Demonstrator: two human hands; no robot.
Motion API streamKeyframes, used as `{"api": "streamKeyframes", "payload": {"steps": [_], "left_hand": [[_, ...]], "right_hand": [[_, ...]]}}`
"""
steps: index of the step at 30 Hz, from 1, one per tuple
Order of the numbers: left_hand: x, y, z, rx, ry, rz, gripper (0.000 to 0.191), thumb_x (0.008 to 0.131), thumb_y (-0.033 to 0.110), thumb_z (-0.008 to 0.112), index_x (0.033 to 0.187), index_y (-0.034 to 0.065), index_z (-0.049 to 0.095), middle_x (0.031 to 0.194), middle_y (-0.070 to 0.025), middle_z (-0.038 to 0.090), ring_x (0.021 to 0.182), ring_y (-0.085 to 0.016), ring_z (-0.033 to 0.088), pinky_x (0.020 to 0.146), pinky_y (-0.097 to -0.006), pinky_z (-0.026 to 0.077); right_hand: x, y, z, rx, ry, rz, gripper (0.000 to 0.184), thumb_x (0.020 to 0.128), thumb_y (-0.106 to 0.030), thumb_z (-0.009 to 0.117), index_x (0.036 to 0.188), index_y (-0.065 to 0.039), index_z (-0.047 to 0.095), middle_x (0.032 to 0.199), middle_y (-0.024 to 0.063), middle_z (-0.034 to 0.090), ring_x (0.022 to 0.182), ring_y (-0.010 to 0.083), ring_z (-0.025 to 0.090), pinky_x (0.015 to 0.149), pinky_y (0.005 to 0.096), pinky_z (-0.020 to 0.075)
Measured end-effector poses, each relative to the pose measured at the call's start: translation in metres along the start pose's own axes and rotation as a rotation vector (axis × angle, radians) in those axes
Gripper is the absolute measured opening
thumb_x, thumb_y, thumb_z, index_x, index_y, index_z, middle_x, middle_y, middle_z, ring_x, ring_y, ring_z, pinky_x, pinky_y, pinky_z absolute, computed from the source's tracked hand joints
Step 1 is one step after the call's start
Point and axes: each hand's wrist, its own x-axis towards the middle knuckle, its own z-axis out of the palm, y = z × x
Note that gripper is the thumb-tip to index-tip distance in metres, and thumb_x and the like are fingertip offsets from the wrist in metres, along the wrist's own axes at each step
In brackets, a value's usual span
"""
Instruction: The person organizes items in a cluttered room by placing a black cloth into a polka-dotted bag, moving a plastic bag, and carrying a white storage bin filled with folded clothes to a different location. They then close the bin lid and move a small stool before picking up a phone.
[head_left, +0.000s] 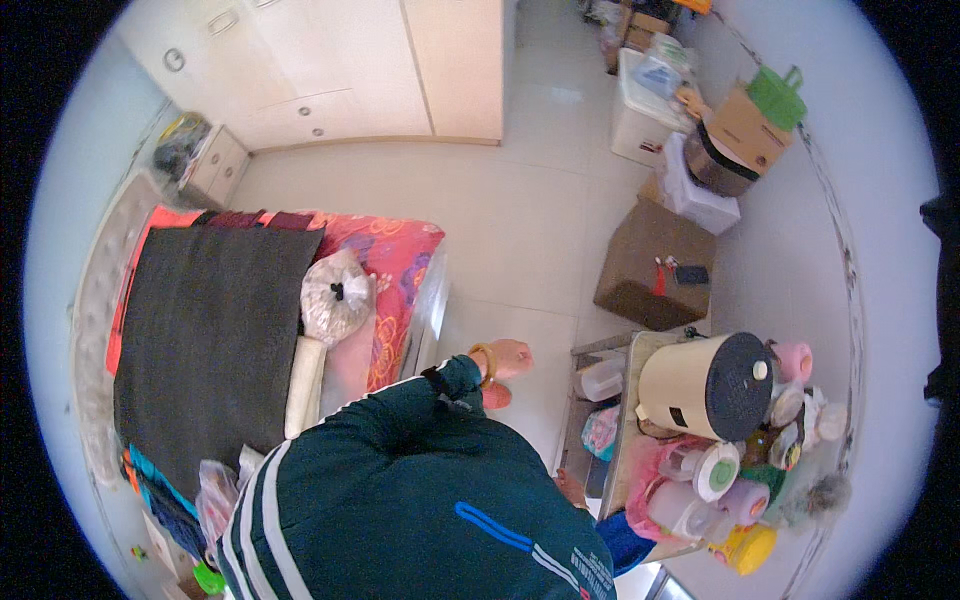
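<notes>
My left hand (513, 358) hangs over the tiled floor beside the bed corner, with a bangle at its wrist. Its fingers are curled in, and I see nothing held in them. Just below it shows a reddish slipper or foot (496, 395). Of my right hand (570, 486) only a small part appears past my dark green jacket (420, 495), close to the side of a shelf table (619, 480). Its fingers are too hidden to read. On that table stands a cream cylindrical container with a dark lid (686, 382).
Left is a bed (390, 300) with a dark mat (217, 337) and a tied clear bag (337, 296). A brown box (652, 262) carries a phone (691, 274). Beyond are a white tub (645, 112), stacked boxes and a cabinet (337, 67). Several jars (716, 471) crowd the table.
</notes>
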Motion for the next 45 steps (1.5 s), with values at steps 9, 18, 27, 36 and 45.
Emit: {"api": "streamKeyframes", "payload": {"steps": [9, 18, 27, 36, 45], "left_hand": [[-0.077, -0.09, -0.027, -0.329, 0.253, -0.176, 0.027, 0.083, 0.026, 0.056, 0.091, 0.0009, 0.059, 0.073, -0.0071, 0.06, 0.063, -0.014, 0.058, 0.055, -0.0292, 0.049], [-0.031, -0.114, -0.112, -0.674, 0.28, -0.336, 0.029, 0.086, 0.027, 0.052, 0.098, 0.0009, 0.057, 0.082, -0.0068, 0.061, 0.061, -0.013, 0.056, 0.052, -0.0257, 0.047], [0.021, -0.165, -0.193, -0.738, 0.355, -0.277, 0.032, 0.086, 0.023, 0.052, 0.101, -0.005, 0.054, 0.086, -0.0148, 0.061, 0.069, -0.019, 0.061, 0.056, -0.0303, 0.053], [0.07, -0.16, -0.21, -0.735, 0.25, -0.459, 0.028, 0.086, 0.02, 0.052, 0.1, -0.0031, 0.056, 0.079, -0.0117, 0.061, 0.064, -0.018, 0.06, 0.056, -0.0289, 0.052], [0.187, -0.153, -0.246, -0.707, 0.245, -0.49, 0.032, 0.087, 0.024, 0.051, 0.104, -0.0017, 0.055, 0.086, -0.0129, 0.063, 0.066, -0.018, 0.062, 0.054, -0.0269, 0.049]], "right_hand": [[0.09, -0.044, -0.037, -0.244, -0.322, -0.168, 0.04, 0.082, -0.029, 0.047, 0.115, -0.006, 0.051, 0.104, 0.0213, 0.058, 0.097, 0.0336, 0.057, 0.082, 0.0439, 0.0464], [0.165, -0.143, -0.064, -0.273, -0.317, -0.186, 0.043, 0.082, -0.028, 0.049, 0.119, -0.007, 0.048, 0.113, 0.0224, 0.054, 0.104, 0.0352, 0.053, 0.088, 0.0422, 0.0428], [0.217, -0.222, -0.086, -0.294, -0.263, -0.249, 0.039, 0.082, -0.028, 0.05, 0.115, -0.008, 0.05, 0.107, 0.0194, 0.058, 0.1, 0.0359, 0.055, 0.085, 0.0436, 0.044], [0.272, -0.215, -0.126, -0.277, -0.29, -0.101, 0.039, 0.081, -0.028, 0.048, 0.113, -0.006, 0.053, 0.108, 0.0208, 0.057, 0.1, 0.0374, 0.054, 0.087, 0.0425, 0.0426], [0.412, -0.235, -0.212, -0.15, -0.323, -0.128, 0.043, 0.082, -0.032, 0.049, 0.117, -0.007, 0.051, 0.111, 0.0197, 0.057, 0.101, 0.0367, 0.053, 0.088, 0.0428, 0.0417]]}}
